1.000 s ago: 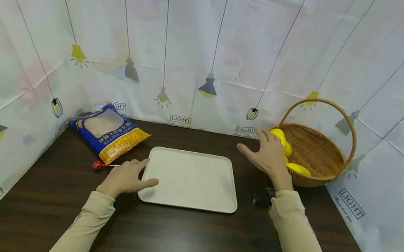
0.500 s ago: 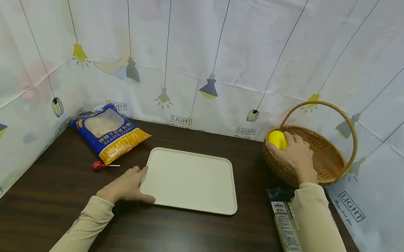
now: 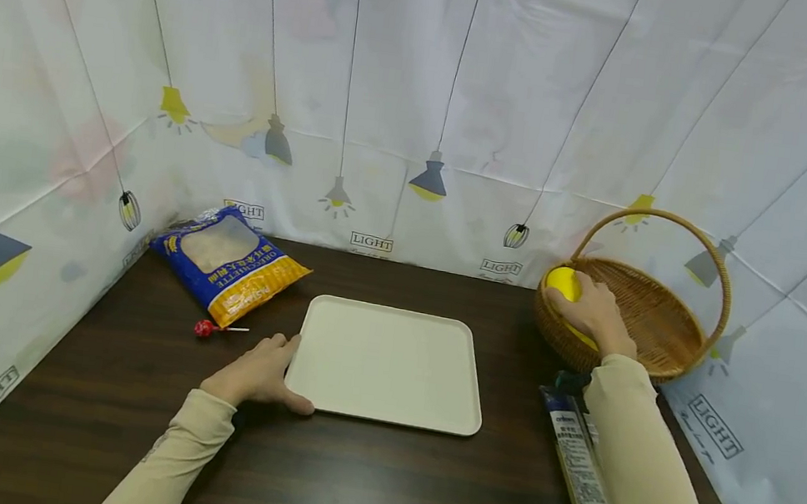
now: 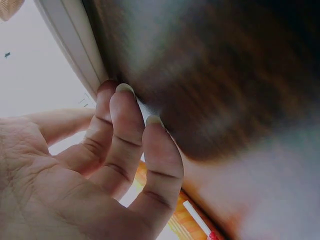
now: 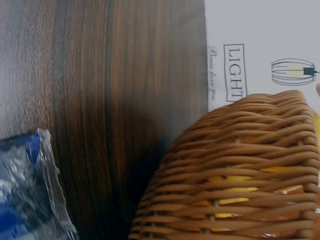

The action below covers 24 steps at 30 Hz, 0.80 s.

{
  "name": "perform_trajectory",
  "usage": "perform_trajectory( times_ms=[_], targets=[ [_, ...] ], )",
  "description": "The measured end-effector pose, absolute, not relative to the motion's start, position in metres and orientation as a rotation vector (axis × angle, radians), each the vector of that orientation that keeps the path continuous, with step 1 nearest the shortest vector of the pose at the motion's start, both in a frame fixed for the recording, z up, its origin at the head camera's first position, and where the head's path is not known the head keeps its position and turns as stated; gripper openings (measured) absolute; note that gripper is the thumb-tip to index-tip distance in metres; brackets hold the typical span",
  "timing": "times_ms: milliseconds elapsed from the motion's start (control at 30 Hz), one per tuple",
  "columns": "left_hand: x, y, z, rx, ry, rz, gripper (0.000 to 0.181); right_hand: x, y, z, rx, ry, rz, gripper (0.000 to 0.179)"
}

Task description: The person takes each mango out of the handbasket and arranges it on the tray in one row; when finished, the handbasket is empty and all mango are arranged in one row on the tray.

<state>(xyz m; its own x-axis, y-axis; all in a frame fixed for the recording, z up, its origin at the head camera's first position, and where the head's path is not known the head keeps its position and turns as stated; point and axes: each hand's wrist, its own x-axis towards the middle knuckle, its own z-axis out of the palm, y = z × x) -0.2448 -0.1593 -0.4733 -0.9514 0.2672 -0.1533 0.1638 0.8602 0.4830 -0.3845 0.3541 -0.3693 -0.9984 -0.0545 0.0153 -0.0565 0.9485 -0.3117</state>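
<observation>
An off-white rectangular tray [image 3: 390,364] lies on the dark table. At its left side, my left hand [image 3: 258,375] holds the front-left corner, with the thumb on the front edge and the fingers along the left edge. In the left wrist view, bent fingertips [image 4: 125,89] meet the tray rim. My right hand [image 3: 593,311] reaches into a wicker basket [image 3: 656,312] at the back right and grips a yellow lemon [image 3: 563,282], partly covered by the hand. More yellow shows beneath that hand and through the weave in the right wrist view, where the grip itself is out of sight.
A blue and yellow bag of orecchiette [image 3: 228,264] lies at the back left, with a red lollipop [image 3: 205,328] before it. Under my right forearm is a long printed packet [image 3: 587,476]. The basket's tall handle [image 3: 668,216] arches over it. A patterned cloth [image 3: 422,103] hangs behind.
My right hand has moved right into the basket and closed round a lemon. My left thumb has come down onto the tray's front edge. The long packet has come into sight.
</observation>
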Motion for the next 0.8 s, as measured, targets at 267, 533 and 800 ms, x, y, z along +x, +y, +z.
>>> perform_trajectory(
  times_ms=[267, 533, 800],
  targets=[
    [-0.248, -0.158, -0.476, 0.318, 2.788, 0.696, 0.126, -0.386, 0.353, -0.376, 0.061, -3.04, 0.518, 0.08],
    [-0.249, -0.159, -0.477, 0.322, 2.778, 0.715, 0.126, -0.383, 0.352, -0.373, 0.074, -2.974, 0.555, 0.079],
    [-0.249, -0.16, -0.476, 0.326, 2.762, 0.746, 0.126, -0.374, 0.341, -0.362, 0.126, -2.887, 0.545, 0.078]
  ],
)
